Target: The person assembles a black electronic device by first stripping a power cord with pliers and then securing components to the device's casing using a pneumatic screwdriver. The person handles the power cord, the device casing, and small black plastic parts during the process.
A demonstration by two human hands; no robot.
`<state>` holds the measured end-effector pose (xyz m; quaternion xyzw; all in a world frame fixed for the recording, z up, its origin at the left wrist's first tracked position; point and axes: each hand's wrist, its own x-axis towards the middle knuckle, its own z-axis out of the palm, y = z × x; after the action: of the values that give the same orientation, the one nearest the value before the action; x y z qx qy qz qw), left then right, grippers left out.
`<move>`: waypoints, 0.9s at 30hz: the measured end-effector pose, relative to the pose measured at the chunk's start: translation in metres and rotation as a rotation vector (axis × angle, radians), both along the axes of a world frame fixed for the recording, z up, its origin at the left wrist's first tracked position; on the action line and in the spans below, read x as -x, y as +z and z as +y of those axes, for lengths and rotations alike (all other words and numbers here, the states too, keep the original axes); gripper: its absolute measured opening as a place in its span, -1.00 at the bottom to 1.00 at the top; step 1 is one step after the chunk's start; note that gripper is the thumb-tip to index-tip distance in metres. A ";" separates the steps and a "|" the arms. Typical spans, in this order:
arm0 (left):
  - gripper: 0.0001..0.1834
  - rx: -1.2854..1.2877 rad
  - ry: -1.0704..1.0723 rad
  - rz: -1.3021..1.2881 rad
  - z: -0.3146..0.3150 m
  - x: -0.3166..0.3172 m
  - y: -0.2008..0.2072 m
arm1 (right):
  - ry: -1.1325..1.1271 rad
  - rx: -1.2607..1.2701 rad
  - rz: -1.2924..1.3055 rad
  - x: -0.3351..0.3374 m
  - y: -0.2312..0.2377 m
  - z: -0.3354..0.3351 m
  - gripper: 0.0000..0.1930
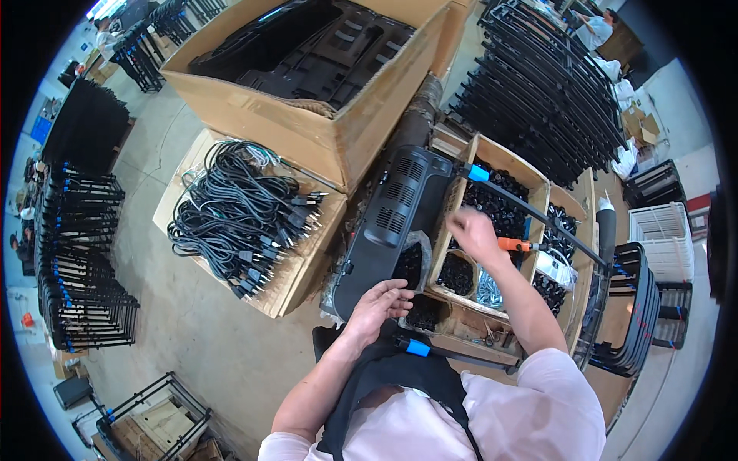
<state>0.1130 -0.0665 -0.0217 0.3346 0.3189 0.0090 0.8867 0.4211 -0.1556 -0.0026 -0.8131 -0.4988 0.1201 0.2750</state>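
- Panel first: the long black moulded plastic panel with vent slots (396,223) lies tilted across the bench, its far end toward the big cardboard carton of black plastic parts (307,77) and its near end toward the person.
- Left of it, well apart from both hands, sits a flat open cardboard box heaped with black power cords (242,215). It isn't part of what's in hand right now.
- Right of the panel is the divided cardboard tray of small black fittings (496,203), with a black metal tube with blue end caps (530,211) lying across it.
- The left hand (380,303) rests on the panel's near end, fingers curled loosely over the edge, pressing rather than clamping. It's probably best kept flat and firm there so the panel doesn't slide while the other hand works.
- The right hand (473,234) hovers over the tray, blurred, so whether its fingers are pinched on a fitting or empty can't be told. Just beside it is the orange-handled tool (513,245).
- My take: the job now looks like picking a fitting out of the tray. Taking one piece only, then carrying it straight to the panel's near end beside the left hand, would save fumbling.
- Worth watching the tube. A wrist bumping it could roll it off the tray.
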 end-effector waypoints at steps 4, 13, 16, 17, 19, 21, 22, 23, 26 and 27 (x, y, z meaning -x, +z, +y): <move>-0.58 -0.002 -0.042 0.000 -0.016 -0.013 0.001 | 0.103 0.420 -0.079 0.007 -0.092 -0.097 -0.75; -0.63 -0.044 -0.130 0.045 -0.066 -0.052 -0.014 | 0.196 0.569 -0.080 0.022 -0.129 -0.095 -0.56; -0.64 -0.060 -0.148 0.087 -0.083 -0.058 -0.017 | 0.264 0.639 -0.174 0.023 -0.149 -0.106 -0.63; -0.64 -0.055 -0.144 0.100 -0.087 -0.060 -0.018 | 0.277 0.708 -0.178 0.024 -0.146 -0.106 -0.63; -0.65 -0.060 -0.146 0.110 -0.092 -0.063 -0.020 | 0.249 0.711 -0.131 0.022 -0.148 -0.102 -0.63; -0.64 -0.071 -0.143 0.116 -0.095 -0.065 -0.021 | 0.254 0.671 -0.122 0.020 -0.153 -0.101 -0.63; -0.64 -0.065 -0.130 0.112 -0.096 -0.066 -0.022 | 0.256 0.654 -0.138 0.021 -0.157 -0.102 -0.63; -0.64 -0.059 -0.117 0.108 -0.096 -0.068 -0.024 | 0.258 0.637 -0.155 0.021 -0.160 -0.103 -0.64; -0.65 -0.055 -0.104 0.114 -0.097 -0.073 -0.025 | 0.320 0.638 -0.203 0.017 -0.164 -0.111 -0.67; -0.65 -0.055 -0.103 0.119 -0.097 -0.074 -0.025 | 0.349 0.647 -0.220 0.016 -0.164 -0.114 -0.68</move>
<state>0.1872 -0.1635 -0.0468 0.3749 0.3528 -0.0478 0.8559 0.4053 -0.2691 -0.1664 -0.7688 -0.5925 0.2285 -0.0757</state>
